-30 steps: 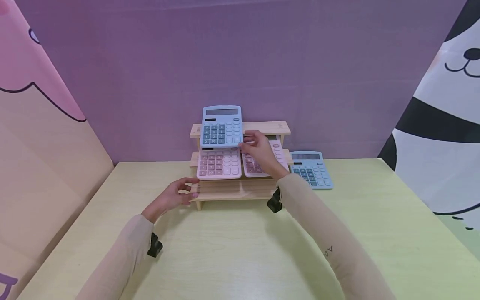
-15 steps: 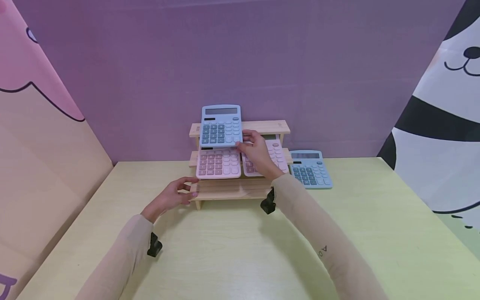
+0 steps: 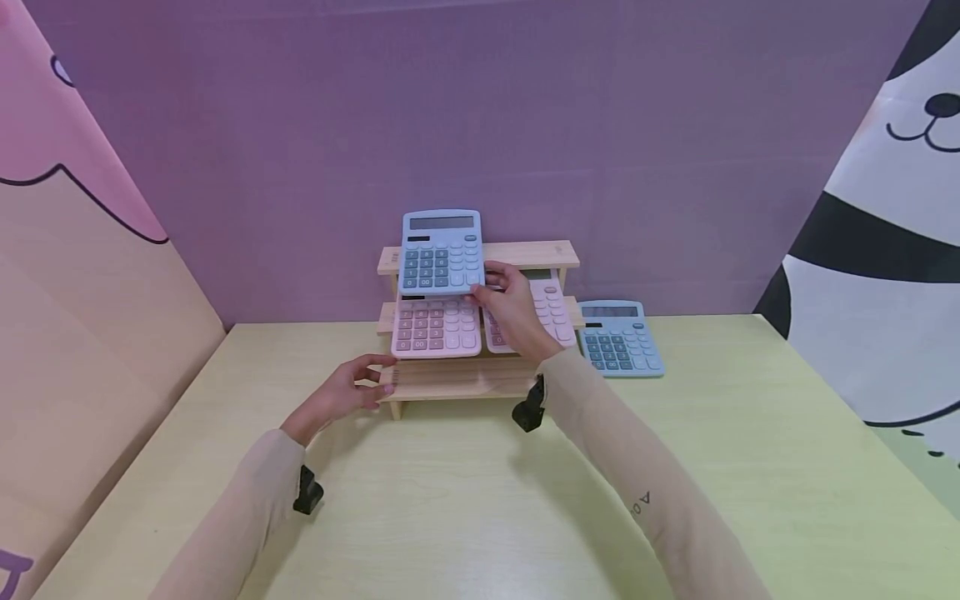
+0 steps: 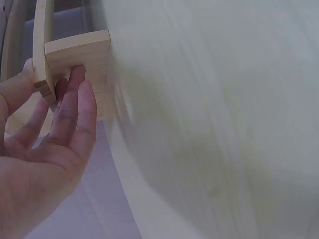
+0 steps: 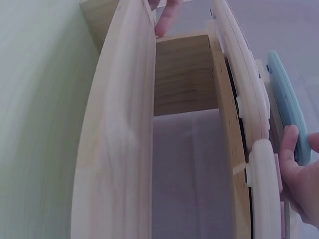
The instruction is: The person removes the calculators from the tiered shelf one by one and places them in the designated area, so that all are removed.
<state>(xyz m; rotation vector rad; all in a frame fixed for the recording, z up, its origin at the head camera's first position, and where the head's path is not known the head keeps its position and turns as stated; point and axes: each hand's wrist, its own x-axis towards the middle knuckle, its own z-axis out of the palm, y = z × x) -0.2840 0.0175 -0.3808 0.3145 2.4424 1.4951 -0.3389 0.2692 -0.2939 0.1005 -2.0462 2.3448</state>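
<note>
Grip, right: right hand [image 3: 512, 302] has thumb and fingers pinched on the lower right corner of the blue calculator [image 3: 442, 249], clamped on it; the right wrist view shows fingers [image 5: 294, 164] against that blue edge [image 5: 286, 104].
Grip, left: left hand [image 3: 347, 389] has its fingers nearly straight and apart, pressed flat against the left end of the wooden rack [image 3: 465, 379]; in the left wrist view the fingertips [image 4: 79, 87] touch the rack's end block [image 4: 79, 52].
Blue calculator: stands tilted back on the top step of the rack, at its left half, leaning toward the purple backdrop [image 3: 480, 125].
Change: over the last second the blue calculator has shifted only a hair to the left and the right forearm has swung slightly inward; the left hand has not moved. I would judge this as a small straightening of the calculator on its step, nearly settled.
Hand pose: right arm reaches forward across the rack, wrist raised, palm turned left; left arm lies low over the tabletop [image 3: 465, 500], palm facing the rack.
Around it: two pink calculators, one [image 3: 437, 327] at the left and one [image 3: 551, 308] partly behind the right hand, sit on the middle step; a second blue calculator [image 3: 620, 338] lies on the tabletop just right of the rack.
</note>
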